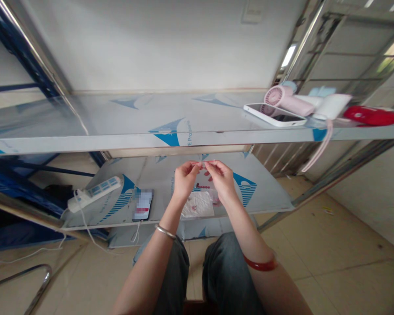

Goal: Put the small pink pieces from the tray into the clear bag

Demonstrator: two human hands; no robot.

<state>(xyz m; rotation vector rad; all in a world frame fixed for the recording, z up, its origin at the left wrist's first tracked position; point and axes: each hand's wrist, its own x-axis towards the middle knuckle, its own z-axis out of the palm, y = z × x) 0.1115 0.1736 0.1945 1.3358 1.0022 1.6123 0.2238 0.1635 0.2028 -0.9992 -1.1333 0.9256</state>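
Note:
My left hand and my right hand meet just above the lower metal shelf. Each is closed in a pinch, thumb against fingers. Between the fingertips runs a thin red cord, pulled nearly straight; whether anything is threaded on it is too small to tell. Below the hands, a short row of dark red beads lies on the shelf, partly behind my right hand. Nearer to me is a crinkled, whitish plastic bag, with small red bits by its edge.
On the lower shelf, a phone and a white power strip with cables lie to the left. The upper shelf crosses in front, bearing a white phone, a pink handheld fan and a red pouch at right.

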